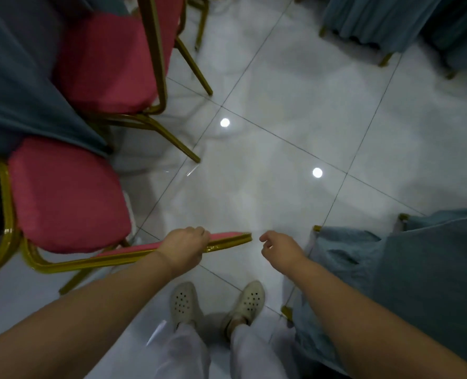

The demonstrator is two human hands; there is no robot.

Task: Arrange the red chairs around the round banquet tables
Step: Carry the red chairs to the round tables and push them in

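Two red chairs show at the left of the view; the nearer chair (65,203) is the one in hand. Its seat faces a desk hung with a dark blue-grey cloth (13,86), and its backrest top (221,239) runs as a long, thin bar from left to right across the view, level, right in front of the person. The left hand (186,247) sits on that bar, fingers curled over the top edge and gripping it toward its right-hand end. The right hand (280,248) is just beyond the free end of the bar, apart from it, loosely curled and holding nothing. So the left hand is the one on the chair, and the bar's long axis lies crosswise to both forearms. I judge that a push away from the body, square to the bar, would slide the seat further under the cloth. The second chair (109,61) stands further off, beside the same desk. Pale-draped chairs (390,269) crowd the right side, close to the right forearm, over glossy floor tiles (281,132)
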